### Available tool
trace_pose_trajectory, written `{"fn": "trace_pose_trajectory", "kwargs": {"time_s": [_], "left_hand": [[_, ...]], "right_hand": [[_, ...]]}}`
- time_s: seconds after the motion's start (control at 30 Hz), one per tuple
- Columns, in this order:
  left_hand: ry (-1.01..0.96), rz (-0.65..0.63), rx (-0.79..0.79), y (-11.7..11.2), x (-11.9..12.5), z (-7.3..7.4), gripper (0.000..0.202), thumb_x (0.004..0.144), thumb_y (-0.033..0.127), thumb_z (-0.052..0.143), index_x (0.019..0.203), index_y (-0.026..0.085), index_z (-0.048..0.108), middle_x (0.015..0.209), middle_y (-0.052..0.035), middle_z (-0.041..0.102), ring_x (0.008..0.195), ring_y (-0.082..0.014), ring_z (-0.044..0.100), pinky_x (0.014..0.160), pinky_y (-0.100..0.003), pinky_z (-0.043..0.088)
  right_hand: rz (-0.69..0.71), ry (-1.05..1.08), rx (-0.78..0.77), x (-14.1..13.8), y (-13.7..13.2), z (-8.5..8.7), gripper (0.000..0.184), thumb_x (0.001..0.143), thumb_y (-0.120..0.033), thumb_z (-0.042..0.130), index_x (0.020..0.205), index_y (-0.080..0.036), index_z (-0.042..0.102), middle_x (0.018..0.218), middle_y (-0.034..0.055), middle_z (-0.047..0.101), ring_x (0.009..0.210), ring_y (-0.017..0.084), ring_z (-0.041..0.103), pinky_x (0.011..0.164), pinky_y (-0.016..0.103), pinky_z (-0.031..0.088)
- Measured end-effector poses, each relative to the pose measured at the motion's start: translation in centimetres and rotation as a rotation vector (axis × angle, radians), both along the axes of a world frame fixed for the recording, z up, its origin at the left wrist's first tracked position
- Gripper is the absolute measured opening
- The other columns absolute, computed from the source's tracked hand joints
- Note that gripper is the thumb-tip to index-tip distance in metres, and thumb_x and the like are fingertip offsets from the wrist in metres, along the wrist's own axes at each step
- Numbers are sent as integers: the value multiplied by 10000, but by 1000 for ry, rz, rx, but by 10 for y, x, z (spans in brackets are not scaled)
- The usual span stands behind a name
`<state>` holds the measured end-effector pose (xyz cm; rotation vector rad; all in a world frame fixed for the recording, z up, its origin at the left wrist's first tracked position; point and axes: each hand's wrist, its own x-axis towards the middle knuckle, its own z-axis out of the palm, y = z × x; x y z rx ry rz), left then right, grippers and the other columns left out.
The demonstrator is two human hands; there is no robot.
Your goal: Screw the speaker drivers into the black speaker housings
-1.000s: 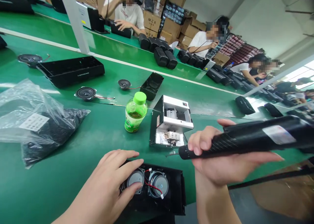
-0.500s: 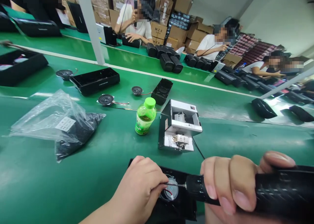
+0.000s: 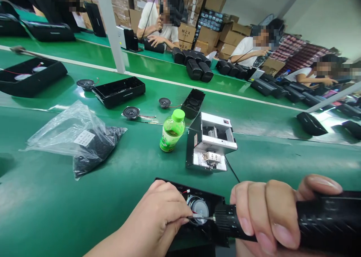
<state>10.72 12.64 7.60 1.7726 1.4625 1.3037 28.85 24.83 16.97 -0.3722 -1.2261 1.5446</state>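
My right hand (image 3: 267,215) is wrapped round a black electric screwdriver (image 3: 229,217), held nearly level and pointing left. Its thin metal bit (image 3: 208,218) reaches to the fingertips of my left hand (image 3: 166,212), which pinch the end of it. Whether a screw sits at the tip is hidden by the fingers. Below both hands lies an open black speaker case (image 3: 216,200). Inside it is a round speaker driver (image 3: 200,206), its silver back facing up, and a small white plug (image 3: 188,191) on a thin lead. My left hand covers the case's left part.
Ahead stand a silver screw-feeding machine (image 3: 213,136) and a green-capped bottle (image 3: 172,131). A clear bag of black screws (image 3: 96,146) lies left. Beyond are loose speaker drivers (image 3: 131,112), open black cases (image 3: 121,91), a white post (image 3: 111,31) and co-workers (image 3: 160,20) across the bench.
The view has shifted slightly, so the bench things appear farther right. More of the driver and the white plug show inside the case. Both hands keep their grip, with the bit still at the left fingertips.
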Motion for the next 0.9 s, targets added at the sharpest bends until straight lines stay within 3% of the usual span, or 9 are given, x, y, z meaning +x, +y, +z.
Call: {"fn": "trace_pose_trajectory", "kwargs": {"time_s": [0.2,0.3,0.4,0.47,0.53,0.6,0.63,0.73,0.9], "left_hand": [[23,46,-63,-2,-1,4,215,1049,144,631,1007,310,761,900,41,785,862,-176,669,875,-399,483],[45,65,-64,-2,-2,7,213,1031,133,661,992,310,773,904,45,790,847,-170,676,846,-388,493],[45,92,-64,-1,0,5,216,1030,115,665,966,301,756,874,56,778,835,-161,684,836,-383,506],[92,96,-70,-3,1,0,242,1015,109,681,1078,326,767,995,40,811,947,-185,725,922,-411,544],[200,135,-76,-7,-1,-5,468,965,106,723,1359,358,723,1332,-32,797,1214,-261,725,1062,-489,564],[343,201,-84,-13,-7,-10,666,932,109,739,1538,363,626,1612,-105,652,1446,-349,628,1150,-588,547],[407,231,-85,-16,-11,-12,661,930,116,740,1533,363,629,1665,-118,605,1498,-379,591,1160,-630,539],[553,261,-90,-20,-23,-15,496,895,157,823,1339,363,742,1652,-105,625,1504,-430,596,1140,-700,542],[649,212,-137,-12,-25,-17,676,651,231,1059,1267,350,809,1585,-118,706,1383,-471,696,1118,-716,582]], "right_hand": [[-182,36,3,-15,-12,2,200,1123,-483,657,1203,-330,757,538,-118,592,277,103,410,347,283,424],[-113,11,39,-8,-8,-1,249,1112,-539,653,1221,-348,770,536,-105,622,274,129,462,354,308,461],[-33,-33,98,-3,-9,-1,206,1104,-495,685,1231,-366,783,547,-95,668,292,151,524,376,334,518],[-75,-58,89,-3,-12,2,152,1089,-448,722,1203,-370,786,555,-89,685,312,159,545,390,342,531],[-104,-85,78,-4,-13,5,150,1096,-460,703,1191,-382,790,552,-75,685,344,176,567,415,360,551],[-76,-92,82,-4,-9,5,243,1088,-552,680,1223,-391,802,565,-48,688,398,194,598,448,376,575],[-60,-83,83,-5,-6,3,326,1071,-629,669,1242,-391,812,578,-31,693,428,201,612,465,381,583],[-7,-44,71,-11,8,-8,580,940,-843,695,1254,-377,837,613,-7,725,465,197,618,494,366,588],[26,6,70,-32,16,-35,670,894,-894,693,1228,-328,823,624,-32,733,431,170,599,471,310,567]]}}
